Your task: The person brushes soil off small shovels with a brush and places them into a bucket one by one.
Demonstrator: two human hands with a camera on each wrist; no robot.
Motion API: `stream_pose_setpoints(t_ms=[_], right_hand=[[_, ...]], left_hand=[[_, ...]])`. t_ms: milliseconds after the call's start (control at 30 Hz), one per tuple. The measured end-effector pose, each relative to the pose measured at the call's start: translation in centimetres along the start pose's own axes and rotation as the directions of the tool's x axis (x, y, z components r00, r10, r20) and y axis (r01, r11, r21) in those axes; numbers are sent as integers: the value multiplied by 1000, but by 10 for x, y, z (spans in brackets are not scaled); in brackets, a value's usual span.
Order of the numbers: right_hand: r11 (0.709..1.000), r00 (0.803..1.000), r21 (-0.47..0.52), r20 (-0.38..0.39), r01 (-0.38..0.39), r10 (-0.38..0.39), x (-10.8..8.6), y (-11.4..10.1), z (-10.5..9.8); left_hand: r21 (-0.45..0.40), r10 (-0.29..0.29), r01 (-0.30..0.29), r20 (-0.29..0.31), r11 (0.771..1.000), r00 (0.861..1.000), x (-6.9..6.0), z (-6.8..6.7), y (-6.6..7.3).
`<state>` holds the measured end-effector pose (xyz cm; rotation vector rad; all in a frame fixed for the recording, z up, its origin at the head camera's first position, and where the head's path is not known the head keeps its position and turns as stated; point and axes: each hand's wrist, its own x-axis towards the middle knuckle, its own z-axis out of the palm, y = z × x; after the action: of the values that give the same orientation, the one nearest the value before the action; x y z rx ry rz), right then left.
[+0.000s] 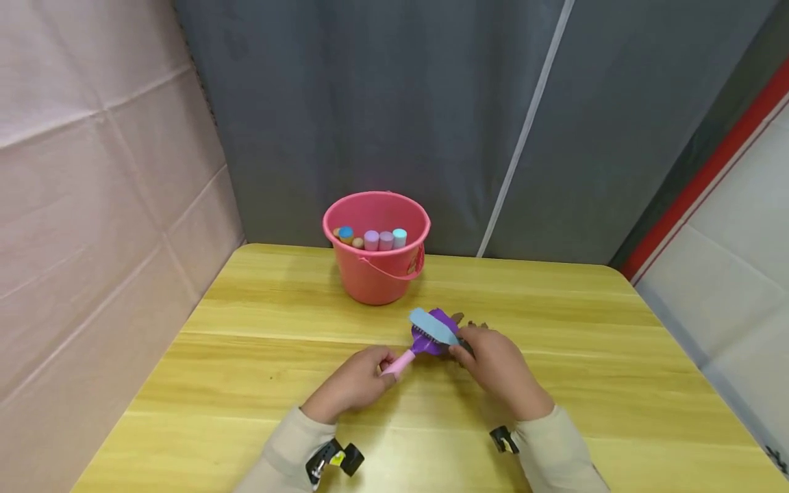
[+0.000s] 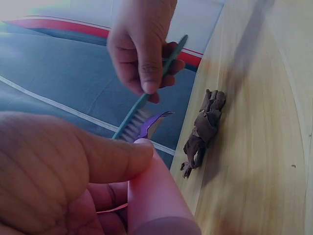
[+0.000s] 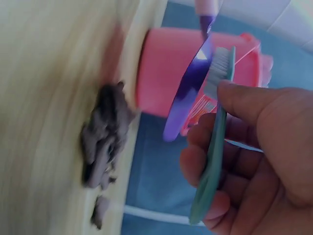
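My left hand [image 1: 362,378] grips the pink handle [image 2: 159,196] of a small shovel with a purple head [image 1: 425,344], held above the table. In my right hand [image 1: 502,370] is a blue-green brush [image 3: 215,152], pinched between thumb and fingers. Its pale bristles [image 3: 217,71] face the shovel's purple head and appear to touch it. Below the hands, a clump of brown, clay-like pieces [image 2: 203,129] lies on the table. A smaller brown bit [image 3: 100,210] lies by the clump in the right wrist view. In the head view my right hand and the shovel partly hide the clump.
A pink bucket [image 1: 374,277] stands at the back of the wooden table [image 1: 246,383], its handle hanging in front. Several pink, purple, blue and wooden handle ends [image 1: 371,240] show inside it. A dark grey curtain [image 1: 370,103] hangs behind; a pale cloth wall [image 1: 92,205] is at left.
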<state>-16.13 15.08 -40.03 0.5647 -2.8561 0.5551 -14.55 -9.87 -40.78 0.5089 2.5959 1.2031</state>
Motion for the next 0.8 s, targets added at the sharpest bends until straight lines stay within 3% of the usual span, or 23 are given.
stream_pose_setpoints(t_ms=[267,367,567,667,800], right_hand=[[989,988,-19,-62,-145,143,0,22,-2],[996,994,-2,-56,-94,94,-1,13,-4],[996,996,-26,17,91,-91,-2,-11,-2],[997,998,-44,12,70,-70,-2,-10,0],[999,999,-32,-16,-43,43,-3,3,0]], left_hand=[[1,-6,6,-1,1000,1000,0,4,-4],[4,-9,9,2,1000,1000,0,4,-4],[-4,4,-4,5,1000,1000,1,3,-3],[6,14,-14,-6,1000,1000,2,4,-4],[12,-3,3,-2,1000,1000,2,4,-6]])
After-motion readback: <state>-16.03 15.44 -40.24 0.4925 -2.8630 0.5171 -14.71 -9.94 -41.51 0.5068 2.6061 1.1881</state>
